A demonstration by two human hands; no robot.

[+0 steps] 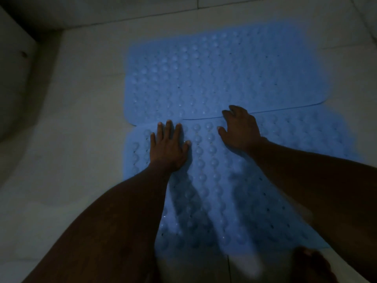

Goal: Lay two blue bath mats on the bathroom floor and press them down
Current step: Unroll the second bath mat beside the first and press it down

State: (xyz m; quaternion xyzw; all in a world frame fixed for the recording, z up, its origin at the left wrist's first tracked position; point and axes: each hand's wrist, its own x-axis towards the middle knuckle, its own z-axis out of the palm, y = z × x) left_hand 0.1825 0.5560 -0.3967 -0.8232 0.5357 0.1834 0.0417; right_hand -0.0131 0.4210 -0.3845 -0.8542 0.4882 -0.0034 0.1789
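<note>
Two blue bath mats with rows of round bumps lie on the pale tiled floor, one beyond the other. The far mat (224,74) overlaps the top edge of the near mat (234,201) along a curved seam. My left hand (168,149) lies flat on the near mat just below the seam, fingers straight and spread. My right hand (238,129) rests at the seam, fingers bent downward, fingertips touching the far mat's edge. Neither hand holds anything.
Pale floor tiles (81,119) surround the mats. A dark corner and a white rounded fixture (14,82) stand at the left. A bare foot (312,264) is at the bottom right, just off the near mat. The room is dim.
</note>
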